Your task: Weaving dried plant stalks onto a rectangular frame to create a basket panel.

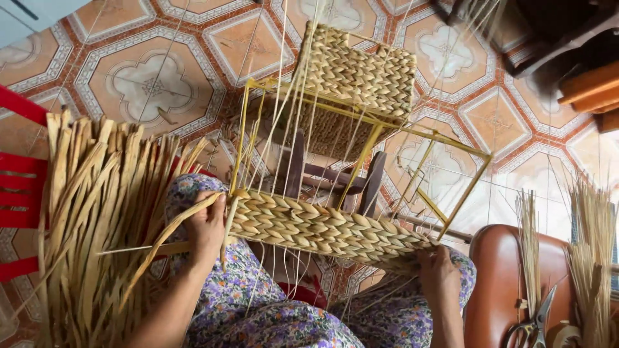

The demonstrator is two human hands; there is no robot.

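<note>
A half-woven basket (322, 225) of braided straw on a yellow wire frame (412, 174) rests across my lap. My left hand (206, 225) pinches a flat dried straw strand (161, 241) at the left end of the near woven band. At the band's right end, my right hand (438, 270) grips the woven edge and steadies the basket. The far woven side (361, 77) stands up behind. Thin pale strands (284, 129) run upright through the frame.
A thick bundle of dried straw (97, 219) lies on a red chair (19, 187) to my left. On a brown stool (503, 277) to the right are scissors (532, 322) and finer straw bundles (590, 258). Patterned floor tiles (155, 84) lie beyond; a wooden stool (329, 177) sits under the frame.
</note>
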